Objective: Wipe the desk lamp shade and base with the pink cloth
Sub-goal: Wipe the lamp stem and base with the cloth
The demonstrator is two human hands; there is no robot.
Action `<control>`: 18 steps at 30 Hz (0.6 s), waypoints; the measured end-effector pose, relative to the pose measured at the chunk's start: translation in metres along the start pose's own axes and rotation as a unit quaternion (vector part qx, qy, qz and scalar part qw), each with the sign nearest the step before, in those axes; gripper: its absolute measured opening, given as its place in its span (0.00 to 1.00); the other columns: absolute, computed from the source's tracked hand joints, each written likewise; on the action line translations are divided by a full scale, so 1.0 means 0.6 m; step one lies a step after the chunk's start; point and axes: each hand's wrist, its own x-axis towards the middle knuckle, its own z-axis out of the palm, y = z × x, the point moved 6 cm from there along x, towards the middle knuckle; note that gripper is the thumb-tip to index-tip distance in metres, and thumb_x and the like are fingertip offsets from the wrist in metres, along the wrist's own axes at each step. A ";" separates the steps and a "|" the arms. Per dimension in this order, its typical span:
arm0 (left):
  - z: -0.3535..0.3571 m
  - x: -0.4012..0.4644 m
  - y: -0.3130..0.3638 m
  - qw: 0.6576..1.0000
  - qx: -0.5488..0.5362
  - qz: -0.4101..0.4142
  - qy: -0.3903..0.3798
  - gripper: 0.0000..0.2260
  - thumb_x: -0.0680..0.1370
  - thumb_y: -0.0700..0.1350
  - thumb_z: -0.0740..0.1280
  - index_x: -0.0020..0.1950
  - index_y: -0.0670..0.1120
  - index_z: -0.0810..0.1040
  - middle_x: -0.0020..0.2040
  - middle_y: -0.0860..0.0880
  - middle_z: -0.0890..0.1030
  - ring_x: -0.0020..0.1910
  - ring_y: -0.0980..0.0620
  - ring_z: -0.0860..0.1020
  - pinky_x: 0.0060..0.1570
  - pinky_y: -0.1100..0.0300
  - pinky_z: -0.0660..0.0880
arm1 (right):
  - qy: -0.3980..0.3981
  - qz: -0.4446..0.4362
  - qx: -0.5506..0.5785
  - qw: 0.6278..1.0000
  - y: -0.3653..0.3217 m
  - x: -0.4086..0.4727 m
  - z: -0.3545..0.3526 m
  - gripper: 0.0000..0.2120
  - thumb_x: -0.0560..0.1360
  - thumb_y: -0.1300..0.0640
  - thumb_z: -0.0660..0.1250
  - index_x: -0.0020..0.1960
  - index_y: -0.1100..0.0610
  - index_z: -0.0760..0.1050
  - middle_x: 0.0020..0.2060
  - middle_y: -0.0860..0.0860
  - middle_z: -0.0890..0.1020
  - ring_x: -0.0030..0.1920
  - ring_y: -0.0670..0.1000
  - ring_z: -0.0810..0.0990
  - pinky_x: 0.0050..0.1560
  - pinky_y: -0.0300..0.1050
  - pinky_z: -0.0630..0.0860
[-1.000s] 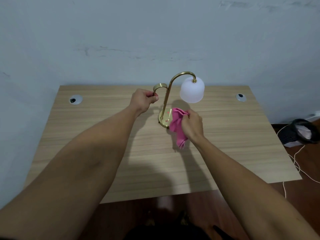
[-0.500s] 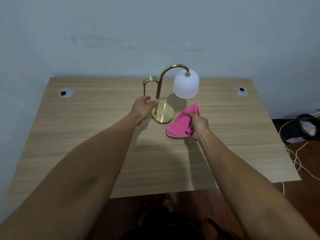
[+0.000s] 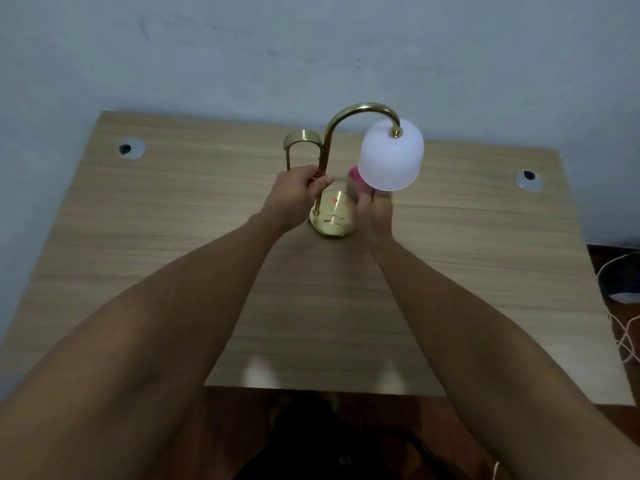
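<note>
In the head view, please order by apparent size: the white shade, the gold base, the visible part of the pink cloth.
1. white shade
2. gold base, partly hidden
3. pink cloth, mostly hidden behind the shade

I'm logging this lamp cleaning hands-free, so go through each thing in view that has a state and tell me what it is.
Desk lamp: upright on the desk, unlit as far as shows.
Shade: hanging from the curved arm, mouth down.
Base: flat on the desk, uncovered.
Pink cloth: bunched, mostly hidden behind the shade.
Left hand: closed around the lamp stem.
Right hand: raised under the shade, holding the cloth.
Desk: bare wood.
</note>
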 end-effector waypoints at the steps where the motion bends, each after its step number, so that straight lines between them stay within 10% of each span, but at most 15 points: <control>1: 0.001 0.002 0.002 1.000 0.016 0.010 -0.003 0.16 0.82 0.53 0.66 0.46 0.41 0.81 0.41 0.42 0.83 0.42 0.42 0.80 0.45 0.46 0.76 | -0.013 0.003 0.002 1.000 0.004 0.001 0.016 0.13 0.85 0.51 0.57 0.59 0.55 0.78 0.58 0.60 0.83 0.58 0.56 0.80 0.54 0.41 0.72; 3: 0.002 0.005 0.002 0.999 0.048 0.024 0.000 0.16 0.83 0.53 0.64 0.45 0.41 0.81 0.40 0.43 0.83 0.41 0.43 0.80 0.45 0.47 0.76 | -0.040 0.016 0.013 0.999 0.019 0.001 0.049 0.18 0.86 0.46 0.56 0.55 0.59 0.78 0.50 0.63 0.83 0.50 0.55 0.82 0.47 0.43 0.76; 5: 0.003 0.008 0.002 0.997 0.065 0.044 0.003 0.16 0.83 0.53 0.63 0.47 0.42 0.81 0.40 0.45 0.83 0.41 0.45 0.81 0.44 0.49 0.77 | -0.095 0.013 -0.042 0.994 0.036 -0.007 0.081 0.26 0.84 0.39 0.53 0.66 0.59 0.75 0.61 0.62 0.80 0.61 0.57 0.80 0.60 0.52 0.77; 7: 0.004 0.007 0.003 0.996 0.059 0.067 0.007 0.14 0.83 0.51 0.64 0.48 0.42 0.82 0.40 0.48 0.83 0.40 0.48 0.81 0.42 0.54 0.77 | -0.136 -0.044 -0.183 0.973 0.060 -0.010 0.105 0.32 0.83 0.38 0.47 0.81 0.55 0.61 0.79 0.57 0.65 0.79 0.58 0.62 0.79 0.59 0.59; 11: 0.004 0.005 0.004 0.995 0.046 0.092 0.018 0.11 0.83 0.49 0.64 0.49 0.44 0.82 0.39 0.49 0.82 0.39 0.50 0.81 0.38 0.65 0.71 | -0.162 -0.220 -0.369 0.888 0.097 -0.008 0.127 0.31 0.83 0.45 0.39 0.83 0.56 0.53 0.83 0.57 0.54 0.83 0.62 0.48 0.81 0.67 0.45; 18: 0.000 0.004 0.003 0.991 0.056 0.117 0.024 0.15 0.83 0.52 0.63 0.47 0.42 0.80 0.37 0.46 0.82 0.36 0.46 0.80 0.38 0.49 0.77 | -0.202 -0.296 -0.424 0.831 0.146 -0.035 0.059 0.28 0.86 0.46 0.45 0.84 0.48 0.47 0.84 0.50 0.48 0.84 0.56 0.43 0.82 0.63 0.42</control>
